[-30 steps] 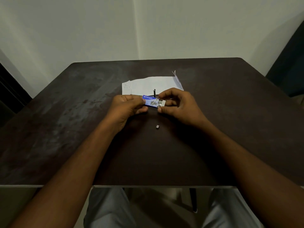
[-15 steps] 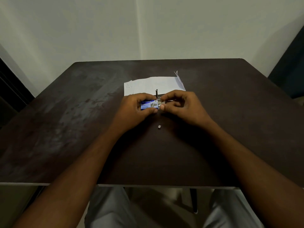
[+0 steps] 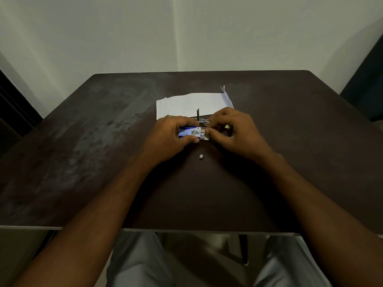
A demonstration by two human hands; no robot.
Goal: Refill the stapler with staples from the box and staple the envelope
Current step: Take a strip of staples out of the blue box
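Note:
My left hand (image 3: 170, 135) grips a small blue staple box (image 3: 189, 132) between thumb and fingers. Its pale inner tray (image 3: 204, 135) sticks out a little on the right, and my right hand (image 3: 234, 131) pinches that end. Behind the hands lies the stapler (image 3: 200, 119), opened, with a dark part standing upright; most of it is hidden. A white envelope (image 3: 192, 103) lies flat just beyond it. A tiny clump of staples (image 3: 201, 156) rests on the table in front of the box.
The dark brown table (image 3: 83, 152) has its front edge close to my lap. A small yellow bit (image 3: 227, 126) shows beside my right hand. A dark chair or cabinet stands at the far right.
The tray that stuck out to the right a second ago has been pushed most of the way into the box. Both hands have closed in together.

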